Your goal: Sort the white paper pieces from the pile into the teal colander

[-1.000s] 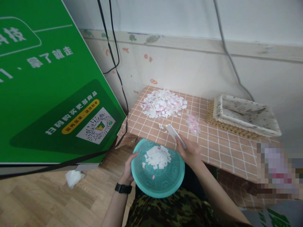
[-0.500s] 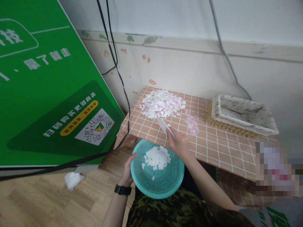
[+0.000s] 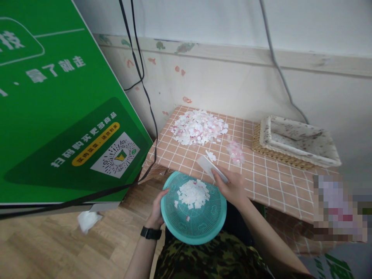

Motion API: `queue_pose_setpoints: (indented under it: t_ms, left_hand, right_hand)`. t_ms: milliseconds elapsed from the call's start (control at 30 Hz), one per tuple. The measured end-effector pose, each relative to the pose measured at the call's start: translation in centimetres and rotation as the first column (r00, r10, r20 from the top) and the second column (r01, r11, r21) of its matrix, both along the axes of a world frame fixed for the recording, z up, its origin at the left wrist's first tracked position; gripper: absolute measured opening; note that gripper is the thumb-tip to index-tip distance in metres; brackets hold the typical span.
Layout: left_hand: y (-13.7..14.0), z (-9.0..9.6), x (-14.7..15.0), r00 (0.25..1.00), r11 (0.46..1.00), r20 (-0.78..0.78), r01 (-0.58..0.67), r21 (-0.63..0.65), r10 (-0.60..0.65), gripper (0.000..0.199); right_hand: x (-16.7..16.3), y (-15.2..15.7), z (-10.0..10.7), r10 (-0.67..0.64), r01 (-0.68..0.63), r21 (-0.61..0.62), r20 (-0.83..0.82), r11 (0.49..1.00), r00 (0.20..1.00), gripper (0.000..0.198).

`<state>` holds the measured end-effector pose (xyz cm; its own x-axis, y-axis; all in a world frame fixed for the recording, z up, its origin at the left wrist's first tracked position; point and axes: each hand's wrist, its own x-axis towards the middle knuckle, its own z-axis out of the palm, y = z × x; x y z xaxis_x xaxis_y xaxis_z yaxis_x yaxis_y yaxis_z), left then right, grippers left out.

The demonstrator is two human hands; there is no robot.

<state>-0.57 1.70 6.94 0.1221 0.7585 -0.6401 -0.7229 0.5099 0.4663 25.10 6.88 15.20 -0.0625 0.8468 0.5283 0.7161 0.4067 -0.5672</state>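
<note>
My left hand [image 3: 158,207] grips the left rim of a round teal plastic colander [image 3: 203,232], held just below the table's front edge. Inside it lies a heap of small white paper pieces [image 3: 193,193]. Over the table's front part, my right hand [image 3: 231,186] is closed around a flat white rectangular card-like piece [image 3: 207,164]; its exact kind is unclear. A few loose paper bits [image 3: 211,155] lie just beyond the piece. Farther back spreads a big pile of white and pinkish paper pieces [image 3: 197,128], with a smaller pink and clear heap [image 3: 236,152] to its right.
A wicker basket with a patterned cloth lining [image 3: 296,145] stands at the right on the checkered tablecloth [image 3: 276,174]. A green printed panel [image 3: 66,116] fills the left side. Black cables [image 3: 142,79] hang before it, and a crumpled white bag [image 3: 88,221] lies on the floor.
My right hand has moved right and toward me with the white card-like piece, away from the big pile. A few paper bits now show beyond it. My left hand and the colander stay nearly still.
</note>
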Motion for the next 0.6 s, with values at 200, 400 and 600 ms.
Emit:
queue_pose_setpoints:
  t_ms: [200, 400, 600]
  left_hand:
    - [0.0, 0.0, 0.0, 1.000, 1.000, -0.001, 0.010, -0.008, -0.010, 0.019]
    - [-0.1, 0.1, 0.0, 1.000, 0.999, -0.002, 0.023, -0.027, -0.023, 0.020]
    - [-0.1, 0.3, 0.0, 1.000, 0.999, -0.001, 0.017, -0.028, -0.017, 0.019]
  right_hand:
    - [-0.6, 0.8, -0.2, 0.141, -0.143, -0.056, -0.039, 0.988, 0.989, 0.024]
    - [-1.5, 4.9, 0.6, 0.041, -0.043, -0.033, -0.060, 0.999, 0.997, 0.023]
    - [1.1, 2.4, 1.9, 0.140, -0.140, 0.007, 0.004, 0.990, 0.990, 0.025]
